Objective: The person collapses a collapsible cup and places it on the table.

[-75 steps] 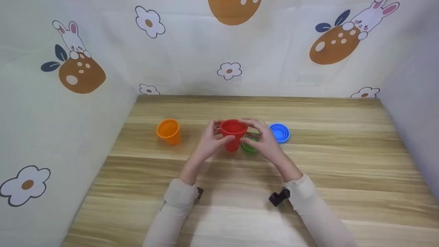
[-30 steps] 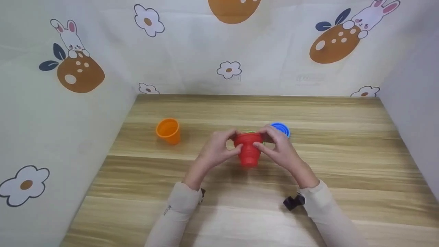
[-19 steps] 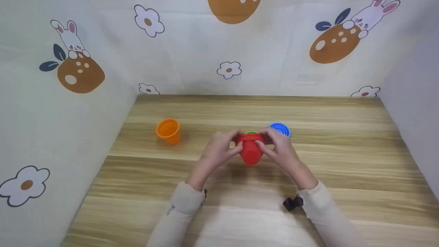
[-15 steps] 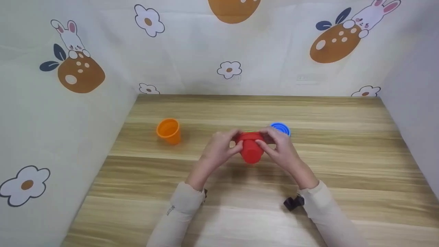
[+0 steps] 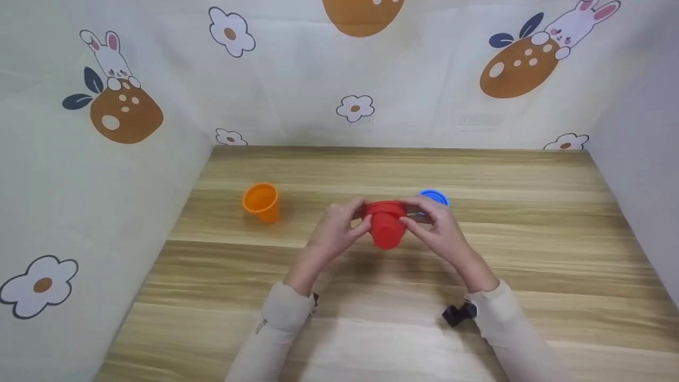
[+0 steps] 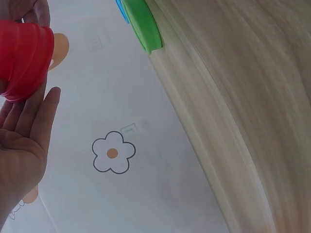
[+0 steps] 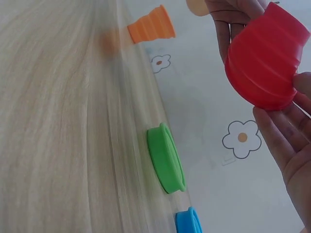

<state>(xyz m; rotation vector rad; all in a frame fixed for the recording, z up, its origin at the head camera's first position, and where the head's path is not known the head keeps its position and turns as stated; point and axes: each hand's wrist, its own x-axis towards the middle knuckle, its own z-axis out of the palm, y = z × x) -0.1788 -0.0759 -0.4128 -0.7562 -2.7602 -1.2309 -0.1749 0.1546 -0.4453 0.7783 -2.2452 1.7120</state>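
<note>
Both hands hold a red ribbed cup above the table, its narrow base tilted toward the camera. My left hand grips its left side, thumb low and fingers near the rim; my right hand grips the other side the same way. The right wrist view shows the red cup off the table, with fingers around its wide end. In the left wrist view the red cup is cut off by the frame edge.
An orange cup stands at the left. A blue folded cup lies behind my right hand, partly covered. A green folded cup lies on the table, hidden in the head view. Patterned cloth walls surround the table.
The red cup was upright and further left; it has moved right and tipped, base toward the camera. Its upper part looks shorter and folded. The green cup has become hidden behind it.
</note>
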